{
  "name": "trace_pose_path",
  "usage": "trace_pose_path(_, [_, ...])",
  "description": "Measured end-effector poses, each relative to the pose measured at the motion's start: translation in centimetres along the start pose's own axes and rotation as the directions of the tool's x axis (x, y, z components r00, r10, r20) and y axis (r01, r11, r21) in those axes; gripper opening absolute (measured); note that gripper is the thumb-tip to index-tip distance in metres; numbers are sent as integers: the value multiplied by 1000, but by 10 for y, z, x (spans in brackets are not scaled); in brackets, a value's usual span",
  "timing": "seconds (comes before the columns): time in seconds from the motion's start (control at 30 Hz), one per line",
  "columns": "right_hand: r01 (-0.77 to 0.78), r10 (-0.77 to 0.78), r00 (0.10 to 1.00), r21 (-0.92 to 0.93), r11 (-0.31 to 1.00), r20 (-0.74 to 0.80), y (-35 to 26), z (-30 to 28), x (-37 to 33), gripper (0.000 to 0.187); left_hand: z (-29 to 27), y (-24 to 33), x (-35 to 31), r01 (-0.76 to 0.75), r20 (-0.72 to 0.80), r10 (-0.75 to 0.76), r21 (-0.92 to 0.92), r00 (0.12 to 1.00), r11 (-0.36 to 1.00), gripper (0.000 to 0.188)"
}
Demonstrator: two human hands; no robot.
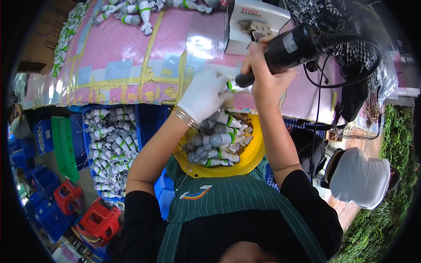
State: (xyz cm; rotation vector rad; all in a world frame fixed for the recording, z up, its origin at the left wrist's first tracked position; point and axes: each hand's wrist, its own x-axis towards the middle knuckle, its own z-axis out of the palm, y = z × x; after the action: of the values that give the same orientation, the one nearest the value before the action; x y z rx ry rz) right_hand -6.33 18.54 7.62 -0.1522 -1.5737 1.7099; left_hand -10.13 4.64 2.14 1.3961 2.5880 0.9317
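Label on black handheld tool

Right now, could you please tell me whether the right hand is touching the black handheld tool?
Touching: the head view shows the right hand wrapped around the black handheld tool, with no gap visible.

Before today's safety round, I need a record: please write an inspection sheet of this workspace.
Surface: pink table covering, patched with yellow and grey tape, ragged along the near edge.
Job's things: black handheld tool; grey, white and green pieces in a yellow basin.
Clutter: white box-shaped unit and piled pieces on the table.
Hands: right hand, bare, grips the tool; left hand, white-gloved, is beside its tip, grip unclear.
Cables: black cable looping at right.
Surroundings: red stools left, foliage right.
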Motion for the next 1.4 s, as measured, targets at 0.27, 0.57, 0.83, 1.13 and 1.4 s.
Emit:
trace_pose_path(0.27, [95, -92, 995, 97, 991, -29, -43, -21, 47, 16, -29, 15, -40, -69, 274, 113, -165, 955, 984, 45])
trace_pose_path(0.57, [306, -306, 952, 56, 950, -20, -21, 6, 97, 10, -77, -178, 136, 16, -233, 169, 631, 958, 776, 29])
trace_pose_path(0.83, [200, -201, 979, 31, 979, 29, -16, -6, 96, 16, -88, -130, 116, -46, 98, -14, 591, 995, 805, 34])
trace_pose_path(1.13, [15, -19, 998, 79, 997, 52, -21, -22, 44, 26, -25, -13, 4, -169, 117, 157, 95, 981, 981, 37])
trace_pose_path(1.4, [-11, 4, 995, 71, 997, 100, -20, -16, 20, 24, 16, -2, -5, -24, -53, 25, 9, 998, 1000, 41])
